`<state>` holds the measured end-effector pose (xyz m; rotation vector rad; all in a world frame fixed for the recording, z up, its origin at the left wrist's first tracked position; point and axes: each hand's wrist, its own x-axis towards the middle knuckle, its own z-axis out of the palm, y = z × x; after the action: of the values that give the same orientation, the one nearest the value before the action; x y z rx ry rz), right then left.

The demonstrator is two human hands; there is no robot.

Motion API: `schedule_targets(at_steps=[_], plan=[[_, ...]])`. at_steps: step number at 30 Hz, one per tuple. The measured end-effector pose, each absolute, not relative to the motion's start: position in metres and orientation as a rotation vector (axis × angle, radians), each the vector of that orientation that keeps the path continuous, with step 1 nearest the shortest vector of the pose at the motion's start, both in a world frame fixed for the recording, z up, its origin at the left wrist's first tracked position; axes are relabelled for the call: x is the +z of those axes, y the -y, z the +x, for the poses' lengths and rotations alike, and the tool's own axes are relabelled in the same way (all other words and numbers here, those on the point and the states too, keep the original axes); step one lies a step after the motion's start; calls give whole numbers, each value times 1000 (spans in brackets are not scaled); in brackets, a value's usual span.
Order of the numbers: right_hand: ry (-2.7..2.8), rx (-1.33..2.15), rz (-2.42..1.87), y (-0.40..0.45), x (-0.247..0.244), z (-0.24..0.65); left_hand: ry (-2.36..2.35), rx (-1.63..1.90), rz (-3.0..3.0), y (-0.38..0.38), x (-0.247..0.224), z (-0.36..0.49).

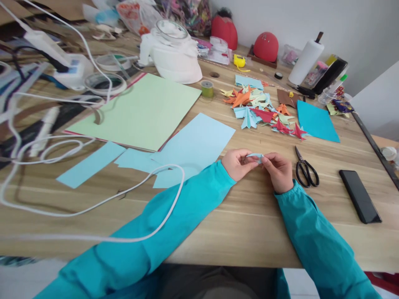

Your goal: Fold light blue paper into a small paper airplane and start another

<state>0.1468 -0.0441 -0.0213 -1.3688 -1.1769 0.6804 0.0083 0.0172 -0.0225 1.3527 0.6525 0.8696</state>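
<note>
Between my two hands is a small folded piece of light blue paper (256, 156), held just above the wooden table (230, 232). My left hand (237, 165) pinches its left end, and my right hand (278, 171) grips the right end between thumb and fingers. Fingers cover part of the folds, so its full shape is hidden. Beyond the hands lies a pile of folded paper figures (249, 118) in orange, blue, red and pale yellow. Black-handled scissors (305, 168) rest right of my right hand. Light blue paper sheets (199, 139) lie to the left.
A pale green sheet (140, 110) lies at left. A white cable (102, 238) loops across the table and over my left sleeve. At right are a phone (360, 196) and a bright blue paper square (317, 120). A green spool (207, 89) stands behind.
</note>
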Motion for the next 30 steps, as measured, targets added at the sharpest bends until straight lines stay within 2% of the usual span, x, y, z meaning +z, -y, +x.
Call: schedule_targets(at_steps=[11,20,30], plan=[[1156,708,-1324,44,-21,149,-720,1041,1420,-24,-18,4],[988,834,-1196,42,-29,151,-633,888,1147,-23,-27,12],[1097,868,-1183,44,-26,146,-626,1015,1442,-24,-28,9]])
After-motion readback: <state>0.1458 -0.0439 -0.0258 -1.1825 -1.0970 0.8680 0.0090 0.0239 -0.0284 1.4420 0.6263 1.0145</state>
